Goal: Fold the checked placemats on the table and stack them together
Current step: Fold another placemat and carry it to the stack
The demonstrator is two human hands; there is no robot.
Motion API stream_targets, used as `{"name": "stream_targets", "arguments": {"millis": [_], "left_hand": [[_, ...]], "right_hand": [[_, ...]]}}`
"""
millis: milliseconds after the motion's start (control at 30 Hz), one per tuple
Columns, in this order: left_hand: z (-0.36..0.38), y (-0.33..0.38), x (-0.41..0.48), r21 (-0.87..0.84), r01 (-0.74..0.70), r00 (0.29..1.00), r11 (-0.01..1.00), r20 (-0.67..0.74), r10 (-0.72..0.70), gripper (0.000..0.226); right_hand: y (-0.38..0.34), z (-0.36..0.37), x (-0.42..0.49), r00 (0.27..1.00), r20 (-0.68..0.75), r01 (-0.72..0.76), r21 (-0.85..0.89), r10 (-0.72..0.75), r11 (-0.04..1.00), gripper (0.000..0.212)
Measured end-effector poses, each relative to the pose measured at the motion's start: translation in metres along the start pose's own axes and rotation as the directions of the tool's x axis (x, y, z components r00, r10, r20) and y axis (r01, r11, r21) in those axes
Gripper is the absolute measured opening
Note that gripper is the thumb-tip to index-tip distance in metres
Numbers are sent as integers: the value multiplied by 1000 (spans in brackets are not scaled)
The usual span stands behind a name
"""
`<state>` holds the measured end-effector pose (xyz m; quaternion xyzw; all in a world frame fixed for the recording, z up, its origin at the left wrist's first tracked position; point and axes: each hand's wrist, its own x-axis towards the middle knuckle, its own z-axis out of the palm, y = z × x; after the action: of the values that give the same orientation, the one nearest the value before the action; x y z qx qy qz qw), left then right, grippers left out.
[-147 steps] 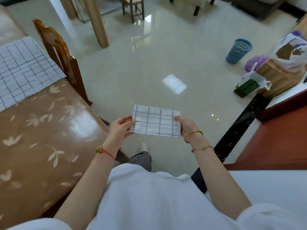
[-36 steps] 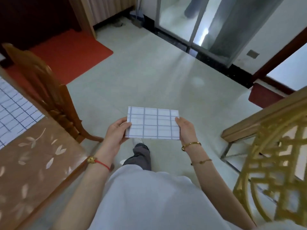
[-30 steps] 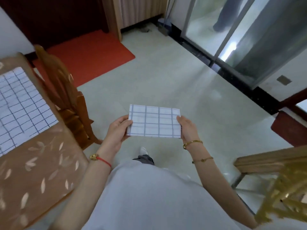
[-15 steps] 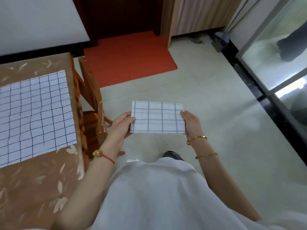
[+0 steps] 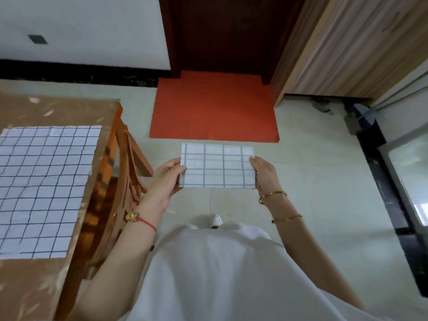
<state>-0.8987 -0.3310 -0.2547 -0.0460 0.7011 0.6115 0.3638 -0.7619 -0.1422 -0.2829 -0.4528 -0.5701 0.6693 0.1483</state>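
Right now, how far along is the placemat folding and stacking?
Done: the folded placemat is a small rectangle. In hand: the left hand and right hand hold it by its short ends. Left: the unfolded placemat lies flat on the table, to be folded, then both stacked.

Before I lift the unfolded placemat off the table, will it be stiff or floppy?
Probably floppy: the unfolded placemat shows wavy grid lines. Likely light: left hand and right hand hold the folded placemat by its ends.
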Motion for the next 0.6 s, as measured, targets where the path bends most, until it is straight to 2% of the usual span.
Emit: {"name": "stream_targets", "arguments": {"millis": [67,133,200,300,367,600], "left_hand": [[14,17,19,-48,-8,999,999,-42,6,21],[24,30,39,-73,-5,997,997,-78,0,22],[31,44,58,-88,-10,995,996,-95,2,22],[35,63,89,-126,-21,991,992,-130,5,23],[37,75,110,-159,-32,986,987,-164,6,24],[23,122,213,-226,-49,972,973,-234,-6,21]], "right_hand": [[-19,1,35,999,43,6,-22,-5,1000,43],[-35,4,68,996,92,21,-49,-16,999,27],[-46,9,100,993,115,6,-61,2,998,31],[-68,25,137,990,142,-6,-76,17,997,18],[-77,37,165,985,170,-20,-91,35,996,28],[-114,105,271,966,251,-22,-119,52,993,20]]}}
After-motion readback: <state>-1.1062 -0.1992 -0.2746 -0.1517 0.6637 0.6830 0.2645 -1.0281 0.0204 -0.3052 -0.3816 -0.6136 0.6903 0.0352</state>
